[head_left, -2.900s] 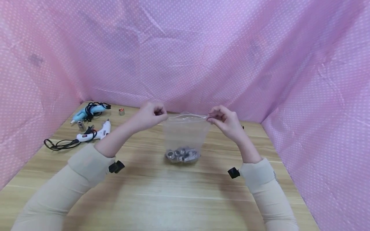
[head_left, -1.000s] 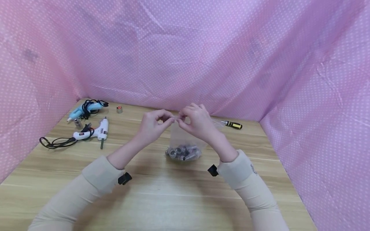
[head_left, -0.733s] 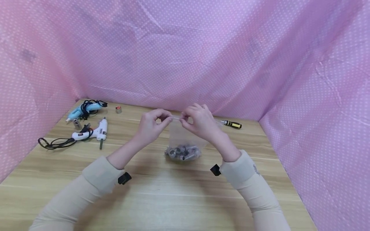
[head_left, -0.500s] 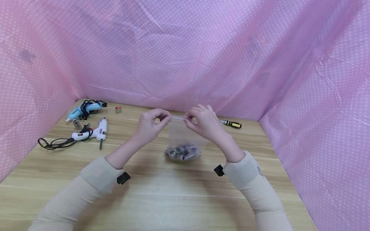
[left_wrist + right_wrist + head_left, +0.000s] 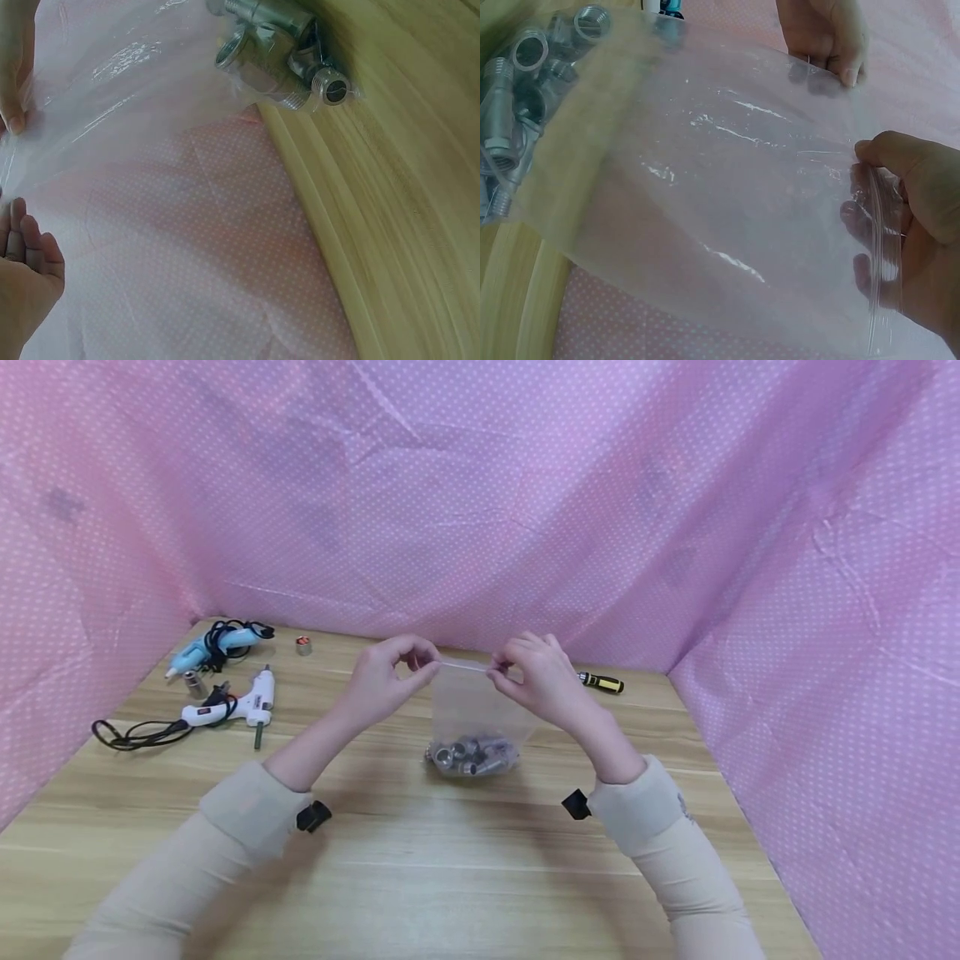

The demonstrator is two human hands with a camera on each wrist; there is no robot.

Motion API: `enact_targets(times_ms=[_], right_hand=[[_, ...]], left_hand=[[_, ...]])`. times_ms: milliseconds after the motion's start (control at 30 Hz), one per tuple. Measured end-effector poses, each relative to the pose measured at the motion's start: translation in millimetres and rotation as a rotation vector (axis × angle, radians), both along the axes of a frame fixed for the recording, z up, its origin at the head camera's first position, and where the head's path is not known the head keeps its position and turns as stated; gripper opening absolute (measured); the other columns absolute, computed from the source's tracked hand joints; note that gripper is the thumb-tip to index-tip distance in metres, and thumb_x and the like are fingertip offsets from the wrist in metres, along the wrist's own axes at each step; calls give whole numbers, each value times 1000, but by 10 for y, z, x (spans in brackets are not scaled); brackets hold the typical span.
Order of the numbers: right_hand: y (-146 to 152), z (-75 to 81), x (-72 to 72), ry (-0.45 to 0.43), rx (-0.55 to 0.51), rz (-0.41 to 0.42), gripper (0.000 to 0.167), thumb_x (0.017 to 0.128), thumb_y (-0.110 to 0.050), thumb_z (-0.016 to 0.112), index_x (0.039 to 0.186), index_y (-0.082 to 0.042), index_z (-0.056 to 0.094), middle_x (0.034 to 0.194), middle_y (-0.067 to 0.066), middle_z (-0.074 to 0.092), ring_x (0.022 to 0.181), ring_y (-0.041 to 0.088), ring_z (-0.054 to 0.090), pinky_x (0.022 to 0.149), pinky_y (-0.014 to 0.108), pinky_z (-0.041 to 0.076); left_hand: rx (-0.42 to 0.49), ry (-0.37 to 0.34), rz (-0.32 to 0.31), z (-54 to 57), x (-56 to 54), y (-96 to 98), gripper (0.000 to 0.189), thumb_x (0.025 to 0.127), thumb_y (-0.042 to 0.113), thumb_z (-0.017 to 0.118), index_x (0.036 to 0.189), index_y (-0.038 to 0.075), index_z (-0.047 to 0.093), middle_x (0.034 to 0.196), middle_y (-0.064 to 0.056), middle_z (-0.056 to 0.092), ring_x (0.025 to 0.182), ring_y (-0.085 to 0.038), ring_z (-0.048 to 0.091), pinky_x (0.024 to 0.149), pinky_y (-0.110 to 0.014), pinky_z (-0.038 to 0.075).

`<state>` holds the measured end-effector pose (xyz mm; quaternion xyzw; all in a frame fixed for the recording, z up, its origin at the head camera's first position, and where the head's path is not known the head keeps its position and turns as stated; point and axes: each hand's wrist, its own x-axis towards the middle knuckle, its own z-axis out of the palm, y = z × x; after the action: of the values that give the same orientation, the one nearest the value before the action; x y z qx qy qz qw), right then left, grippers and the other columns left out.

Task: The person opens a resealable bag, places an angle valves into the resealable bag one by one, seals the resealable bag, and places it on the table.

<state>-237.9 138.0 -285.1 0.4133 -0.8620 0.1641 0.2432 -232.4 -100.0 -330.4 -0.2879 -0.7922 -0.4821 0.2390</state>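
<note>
A clear zip-lock bag (image 5: 480,706) stands upright on the wooden table, with several threaded metal pipe fittings (image 5: 472,756) gathered at its bottom. My left hand (image 5: 386,681) pinches the left corner of its top edge. Farther right along the same edge, my right hand (image 5: 540,681) pinches the zip strip between thumb and fingers. The right wrist view shows the right thumb (image 5: 889,150) on the near side of the film and fingers behind it. In the left wrist view the fittings (image 5: 270,60) show through the film.
On the left lie a blue glue gun (image 5: 217,647) with a black cord, a white glue gun (image 5: 240,703) and a metal fitting (image 5: 195,685). A small metal cap (image 5: 303,646) stands farther back. Right of the bag is a yellow-black screwdriver (image 5: 602,682). Pink dotted cloth (image 5: 480,510) surrounds the table.
The hands came together at the bag's left corner. Since then my right hand has slid rightward along the zip, while my left hand keeps its pinch. The screwdriver came into view.
</note>
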Motion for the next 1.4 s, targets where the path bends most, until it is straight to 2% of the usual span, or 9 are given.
enact_targets(times_ms=[133, 400, 567, 700, 933, 1033, 1233, 1400], right_hand=[[-14, 11, 3, -10, 8, 0, 7, 82, -14, 71, 83, -11, 66, 80, -2, 68, 77, 14, 54, 66, 31, 34], [20, 29, 3, 47, 66, -10, 5, 82, -13, 69, 82, -13, 65, 78, -3, 66, 77, 14, 55, 68, 33, 38], [116, 21, -10, 77, 77, -12, 5, 82, -13, 70, 83, -13, 64, 79, -3, 66, 78, 15, 56, 69, 35, 38], [205, 14, -18, 88, 62, -12, 6, 82, -14, 70, 82, -12, 64, 79, -2, 66, 78, 15, 56, 69, 36, 38], [298, 12, -29, 92, 70, -21, 7, 83, -15, 70, 84, -10, 65, 80, -1, 67, 78, 15, 57, 71, 36, 40], [328, 13, -28, 91, 73, -22, 8, 82, -15, 71, 84, -10, 65, 80, 0, 67, 77, 16, 57, 72, 36, 40], [408, 4, -34, 91, 70, -25, 10, 81, -15, 72, 86, -9, 65, 81, 1, 67, 79, 16, 58, 72, 38, 41], [464, 2, -34, 82, 63, -23, 10, 81, -15, 72, 86, -9, 66, 82, 1, 67, 79, 16, 58, 71, 37, 39]], left_hand=[[-27, -10, -29, 23, -17, 27, 9, 84, 17, 72, 89, 10, 70, 81, 3, 66, 74, -9, 56, 67, -25, 49], [-17, 163, -6, 25, 4, 80, 4, 79, 8, 75, 82, 7, 72, 76, 0, 66, 72, -9, 58, 65, -23, 49], [-4, 217, 10, 25, 4, 66, 6, 77, 5, 76, 81, 6, 72, 76, -2, 67, 72, -11, 60, 59, -27, 50], [-20, 232, 3, 38, -12, 42, 4, 79, 7, 74, 80, 4, 71, 76, -3, 67, 72, -12, 59, 55, -29, 49], [-49, 256, 1, 68, -25, -22, 5, 77, 5, 76, 80, 5, 72, 75, -2, 67, 72, -11, 59, 64, -14, 45], [-60, 265, 6, 81, -23, -62, 7, 76, 3, 76, 81, 5, 72, 75, -3, 67, 71, -12, 60, 65, -12, 45], [-78, 252, 31, 91, -40, -154, 6, 77, 5, 76, 81, 6, 72, 77, -2, 69, 71, -12, 60, 57, -12, 42], [-94, 232, 46, 99, -40, -216, 6, 78, 5, 75, 82, 7, 72, 78, -2, 69, 73, -12, 60, 57, -11, 41]])
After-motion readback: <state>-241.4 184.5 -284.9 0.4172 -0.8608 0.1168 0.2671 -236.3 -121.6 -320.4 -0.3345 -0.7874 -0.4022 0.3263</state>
